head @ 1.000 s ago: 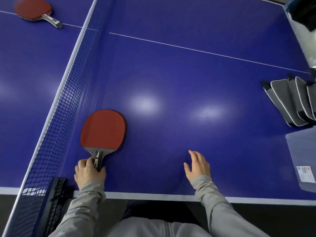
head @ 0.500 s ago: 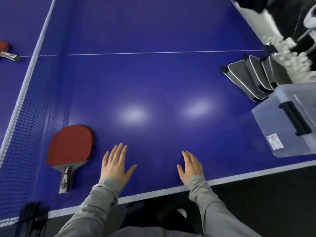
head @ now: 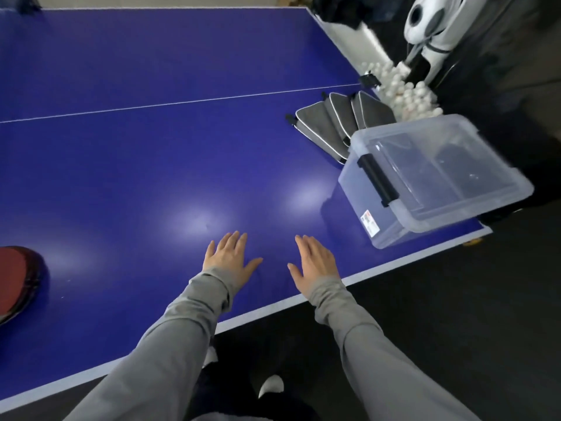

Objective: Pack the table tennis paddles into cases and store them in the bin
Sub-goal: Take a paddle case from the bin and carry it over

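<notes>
While both our hands lie flat on the blue table (head: 151, 165) near its front edge, nothing is packed yet. Our left hand (head: 230, 258) and right hand (head: 314, 262) each have the fingers spread and straight, so neither grip holds anything. The red paddle (head: 16, 278) lies far off to our left, cut by the picture's edge, well apart from either hand. The grey cases (head: 331, 123) lie fanned at the far right of the table, just behind the clear plastic bin (head: 437, 177), which stands on the table's right corner.

We judge the paddle to be light and stiff, with a rubber face that is better left unfingered; the handle is the natural place to take it, though it is out of view here. The cases look soft and floppy, with white piping along the edges, so one hand will likely have to hold the mouth open while the other slides the blade in. The bin looks rigid and light.
</notes>
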The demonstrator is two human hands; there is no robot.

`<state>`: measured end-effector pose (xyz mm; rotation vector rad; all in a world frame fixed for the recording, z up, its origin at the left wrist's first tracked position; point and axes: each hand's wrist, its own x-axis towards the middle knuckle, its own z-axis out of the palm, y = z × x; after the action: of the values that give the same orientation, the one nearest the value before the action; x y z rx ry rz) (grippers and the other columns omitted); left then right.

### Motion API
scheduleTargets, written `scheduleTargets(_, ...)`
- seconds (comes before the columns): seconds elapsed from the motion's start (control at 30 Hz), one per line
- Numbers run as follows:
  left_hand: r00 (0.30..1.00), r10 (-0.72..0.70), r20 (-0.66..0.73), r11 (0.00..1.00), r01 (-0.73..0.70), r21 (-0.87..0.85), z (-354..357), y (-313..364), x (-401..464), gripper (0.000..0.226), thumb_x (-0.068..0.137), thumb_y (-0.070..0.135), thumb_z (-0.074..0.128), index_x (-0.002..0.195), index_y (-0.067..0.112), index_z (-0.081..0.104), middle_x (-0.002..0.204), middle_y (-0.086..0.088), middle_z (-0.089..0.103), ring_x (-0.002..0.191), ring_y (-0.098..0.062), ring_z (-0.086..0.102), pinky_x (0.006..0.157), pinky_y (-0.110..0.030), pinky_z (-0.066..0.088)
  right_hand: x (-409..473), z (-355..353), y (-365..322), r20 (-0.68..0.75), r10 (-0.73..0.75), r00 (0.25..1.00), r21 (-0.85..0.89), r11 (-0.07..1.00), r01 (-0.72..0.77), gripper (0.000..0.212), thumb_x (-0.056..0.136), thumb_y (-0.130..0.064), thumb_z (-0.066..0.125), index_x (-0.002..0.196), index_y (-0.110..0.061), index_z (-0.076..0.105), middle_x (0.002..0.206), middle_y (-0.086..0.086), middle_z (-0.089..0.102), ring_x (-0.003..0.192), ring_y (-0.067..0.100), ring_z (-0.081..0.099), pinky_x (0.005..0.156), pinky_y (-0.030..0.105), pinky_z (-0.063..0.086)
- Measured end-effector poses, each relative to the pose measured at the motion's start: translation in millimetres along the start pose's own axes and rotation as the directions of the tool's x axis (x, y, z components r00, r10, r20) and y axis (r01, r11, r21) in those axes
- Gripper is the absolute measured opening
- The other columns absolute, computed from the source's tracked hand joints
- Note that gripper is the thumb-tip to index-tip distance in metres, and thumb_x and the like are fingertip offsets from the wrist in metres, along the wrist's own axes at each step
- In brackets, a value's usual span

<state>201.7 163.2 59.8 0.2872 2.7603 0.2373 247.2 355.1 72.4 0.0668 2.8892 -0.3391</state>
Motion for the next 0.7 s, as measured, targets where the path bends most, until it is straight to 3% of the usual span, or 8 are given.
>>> scheduleTargets(0.2,0.996,-0.01,-0.085,1.0,0.011,0.016,-36,41,51,0.072,0.092,0.06,0.031,0.149,0.02,0.014,0.158,0.003,0.014,0.146,-0.015,0.01,0.118,-0.041,0.007,51,-51,30,-0.1,-0.066,0.993,-0.017,0.998,0.065,0.063,0.093,-0.037,0.045,0.146,-0.015,0.018,0.15,0.007,0.028,0.139,0.022,0.025,0.111,0.041,0.027)
scheduleTargets(0.57,0.992,-0.032,-0.124,0.998,0.024,-0.064,-83,97,174,0.067,0.094,0.054,0.032,0.148,0.017,0.018,0.157,0.001,0.018,0.146,-0.017,0.011,0.119,-0.041,0.009,170,-119,69,-0.138,-0.183,0.973,-0.054,0.983,0.177,0.06,0.093,-0.034,0.046,0.145,-0.014,0.022,0.148,0.007,0.032,0.139,0.02,0.026,0.11,0.038,0.027)
scheduleTargets(0.7,0.986,-0.023,-0.168,0.998,0.012,-0.068,-112,120,215,0.066,0.094,0.054,0.033,0.148,0.016,0.02,0.156,0.0,0.022,0.145,-0.018,0.013,0.118,-0.041,0.01,209,-155,91,-0.212,-0.177,0.961,-0.021,0.984,0.177,0.058,0.09,-0.031,0.05,0.142,-0.012,0.03,0.14,0.007,0.041,0.131,0.023,0.036,0.103,0.038,0.031)
